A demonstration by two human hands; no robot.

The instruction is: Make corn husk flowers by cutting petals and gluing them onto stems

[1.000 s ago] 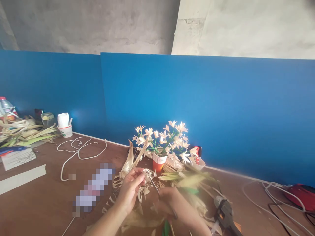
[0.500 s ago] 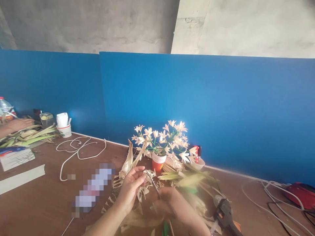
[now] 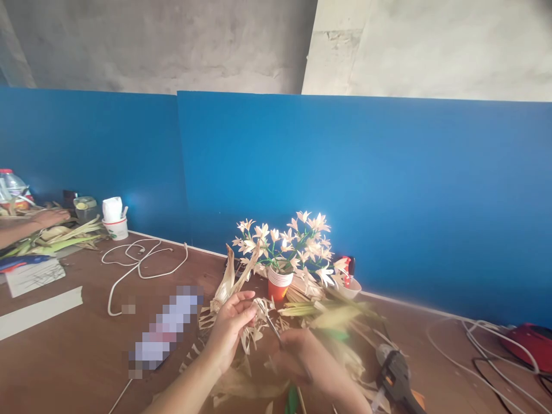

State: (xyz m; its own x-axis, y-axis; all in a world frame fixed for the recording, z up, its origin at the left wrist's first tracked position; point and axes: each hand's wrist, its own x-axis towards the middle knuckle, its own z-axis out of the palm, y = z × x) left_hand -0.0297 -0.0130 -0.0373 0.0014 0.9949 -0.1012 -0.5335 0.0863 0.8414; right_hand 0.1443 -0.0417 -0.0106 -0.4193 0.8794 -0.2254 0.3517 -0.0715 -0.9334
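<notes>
Our left hand (image 3: pixel 233 325) pinches a small, pale, curled piece of dry husk (image 3: pixel 261 306) between thumb and fingers; its outline runs into the scraps behind it, so we cannot make out its full shape. Our right hand (image 3: pixel 299 353), smeared by blur, is curled around a slim, dark metal tool (image 3: pixel 275 330), which we take for scissors. The tool slants up and leftward, its tip at the husk piece, just beside our left fingertips.

Below and between our hands we see cream-coloured, ragged husk scraps (image 3: pixel 246 344) on the brown, flat tabletop (image 3: pixel 181 397). Just beyond our fingertips an orange-red and white, tapered cup (image 3: pixel 279 286) stands upright, holding cream, star-petalled flowers (image 3: pixel 313 247) on thin green stems. Past our right hand, near the cup, is a small white bowl (image 3: pixel 351 288), and nearer to that hand lie long, yellow-green husk leaves (image 3: pixel 340 315). To the right of our right wrist rests a black, pistol-shaped glue gun (image 3: pixel 394 376).

To the left of our left hand, apart from it, lies an oblong, pixelated object (image 3: pixel 168 328) that we cannot identify, with a loose white cable (image 3: pixel 138 264) beyond it. Well off to our left, another person's hand (image 3: pixel 49 217) is over a heap of pale and green husks (image 3: pixel 64 238); we cannot tell what it grasps.
</notes>
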